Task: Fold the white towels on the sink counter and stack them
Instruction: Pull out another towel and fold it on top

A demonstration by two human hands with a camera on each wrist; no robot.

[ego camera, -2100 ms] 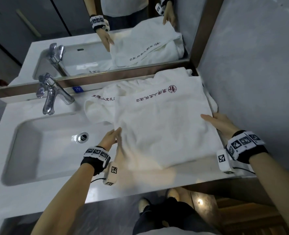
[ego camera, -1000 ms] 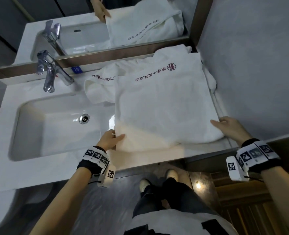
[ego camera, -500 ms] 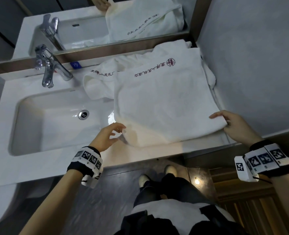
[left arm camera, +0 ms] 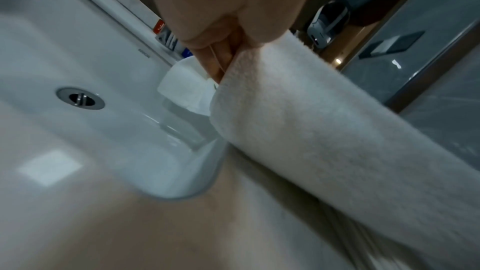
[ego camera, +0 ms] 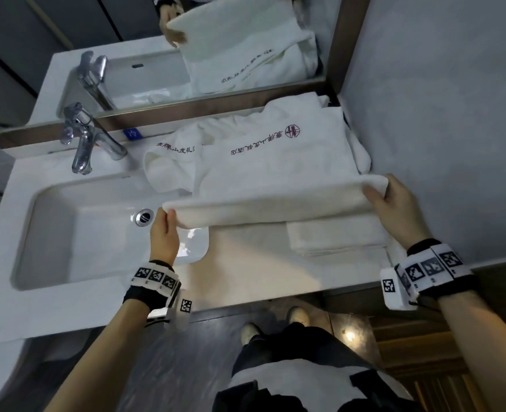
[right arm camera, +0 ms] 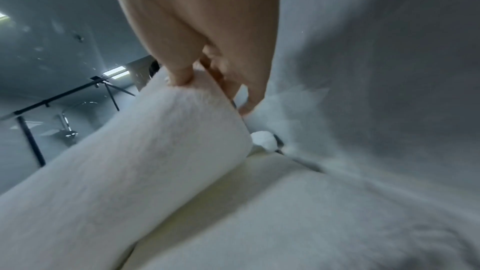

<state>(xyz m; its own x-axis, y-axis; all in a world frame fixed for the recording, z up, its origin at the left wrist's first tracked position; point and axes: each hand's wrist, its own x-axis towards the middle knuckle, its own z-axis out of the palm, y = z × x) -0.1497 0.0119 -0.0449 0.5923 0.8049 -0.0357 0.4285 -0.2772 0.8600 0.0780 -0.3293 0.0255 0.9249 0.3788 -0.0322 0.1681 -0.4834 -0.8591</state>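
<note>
A white towel (ego camera: 275,168) with dark red lettering lies spread on the counter to the right of the basin. Its near edge is lifted off the counter. My left hand (ego camera: 165,226) pinches that edge's left corner, and the left wrist view shows the towel (left arm camera: 298,130) held between thumb and fingers. My right hand (ego camera: 390,197) grips the right corner, thumb on top of the towel (right arm camera: 155,141) in the right wrist view. A smaller folded white towel (ego camera: 335,236) lies on the counter under the lifted edge. A crumpled white towel (ego camera: 168,171) sits behind, by the basin.
The white basin (ego camera: 76,233) with a metal drain (ego camera: 144,217) lies to the left, and a chrome tap (ego camera: 85,141) stands behind it. A mirror (ego camera: 186,49) runs along the back. A grey wall (ego camera: 439,114) closes the right side. The counter front edge (ego camera: 246,298) is near me.
Both hands have taken hold of the towel's near corners and raised that edge up and away from me. The smaller folded towel beneath has come into sight.
</note>
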